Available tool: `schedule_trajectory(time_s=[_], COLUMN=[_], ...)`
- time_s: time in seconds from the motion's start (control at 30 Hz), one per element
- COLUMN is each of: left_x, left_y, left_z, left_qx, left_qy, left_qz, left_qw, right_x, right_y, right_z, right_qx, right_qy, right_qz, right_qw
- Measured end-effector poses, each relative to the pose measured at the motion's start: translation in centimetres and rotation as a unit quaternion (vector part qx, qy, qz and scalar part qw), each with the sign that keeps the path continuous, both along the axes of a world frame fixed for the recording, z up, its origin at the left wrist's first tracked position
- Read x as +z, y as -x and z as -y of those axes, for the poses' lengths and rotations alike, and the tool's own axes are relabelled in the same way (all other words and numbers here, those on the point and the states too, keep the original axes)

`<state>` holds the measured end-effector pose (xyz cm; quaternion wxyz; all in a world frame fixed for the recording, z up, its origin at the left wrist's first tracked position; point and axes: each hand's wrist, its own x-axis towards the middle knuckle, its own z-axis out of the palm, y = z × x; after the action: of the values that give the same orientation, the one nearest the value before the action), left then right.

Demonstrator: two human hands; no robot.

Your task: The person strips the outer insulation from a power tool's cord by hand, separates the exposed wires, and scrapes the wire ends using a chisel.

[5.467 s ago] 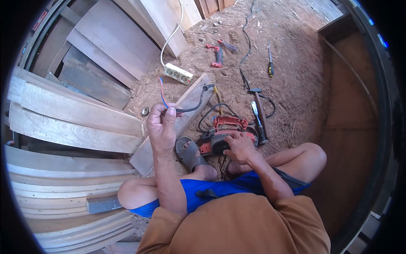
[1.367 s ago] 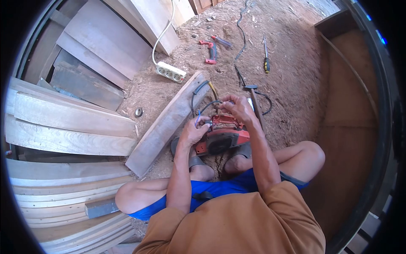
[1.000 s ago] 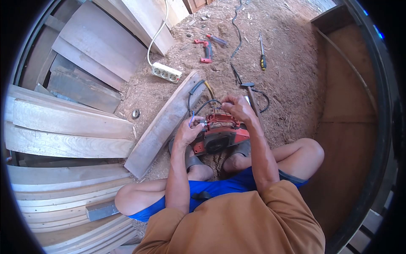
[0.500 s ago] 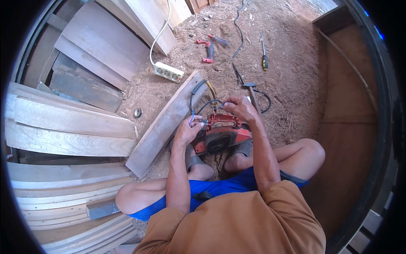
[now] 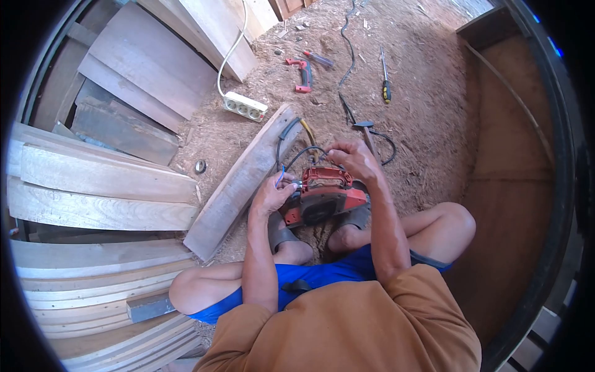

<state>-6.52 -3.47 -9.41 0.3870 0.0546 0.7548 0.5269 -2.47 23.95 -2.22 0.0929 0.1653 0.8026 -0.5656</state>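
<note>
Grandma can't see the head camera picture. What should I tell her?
A person's left hand, by a blue wire, and right hand work on a red-and-black power tool. Beyond lie a hammer, screwdriver and power strip.

Holding a thin blue wire [image 5: 282,174] in the left hand [image 5: 271,193], just beside a bulky red-and-black power tool [image 5: 320,202]. Bending the fingers of the right hand [image 5: 353,160] near a curved black cable [image 5: 307,149]. Showing beyond, on sawdust-covered floor [image 5: 427,136], a white power strip [image 5: 245,106], a red-and-black handle piece [image 5: 305,75] and a black-and-yellow-handled screwdriver [image 5: 386,87].
</note>
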Motion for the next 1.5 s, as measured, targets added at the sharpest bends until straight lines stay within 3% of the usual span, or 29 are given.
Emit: schedule_trajectory(time_s=[0.07,0.17,0.37,0.47,0.57,0.67,0.97,1.1,1.5], left_x=[-0.4,-0.2,0.3,0.8,0.5,0.0,-1.0,0.5,-2.5], left_y=[0.1,0.1,-0.2,-0.4,-0.2,-0.1,-0.3,-0.2,-0.2], left_z=[0.2,0.2,0.6,0.6,0.6,0.4,0.3,-0.2,0.2], left_qx=[-0.014,-0.006,0.002,0.011,-0.011,-0.025,-0.01,-0.007,0.019], left_qy=[0.019,0.006,-0.028,-0.058,-0.042,-0.058,-0.034,-0.019,-0.079], left_qz=[-0.005,0.009,0.03,0.054,0.049,0.07,0.054,0.055,0.081], left_qw=[1.0,1.0,0.999,0.997,0.998,0.996,0.998,0.998,0.993], right_x=[0.5,-0.4,-0.2,1.2,3.2,0.9,1.3,1.2,1.7], right_y=[-0.2,-0.3,-2.0,-5.4,-8.6,-9.6,-8.7,-8.9,-8.9], right_z=[0.4,0.6,1.2,2.5,3.8,4.1,5.4,5.7,5.4], right_qx=[-0.004,-0.007,0.004,0.05,0.097,0.09,0.199,0.208,0.196], right_qy=[-0.004,0.001,-0.133,-0.212,-0.207,-0.247,-0.235,-0.236,-0.212], right_qz=[-0.026,0.035,-0.044,0.003,0.084,0.112,0.202,0.201,0.188], right_qw=[1.0,0.999,0.99,0.976,0.97,0.958,0.93,0.928,0.939])
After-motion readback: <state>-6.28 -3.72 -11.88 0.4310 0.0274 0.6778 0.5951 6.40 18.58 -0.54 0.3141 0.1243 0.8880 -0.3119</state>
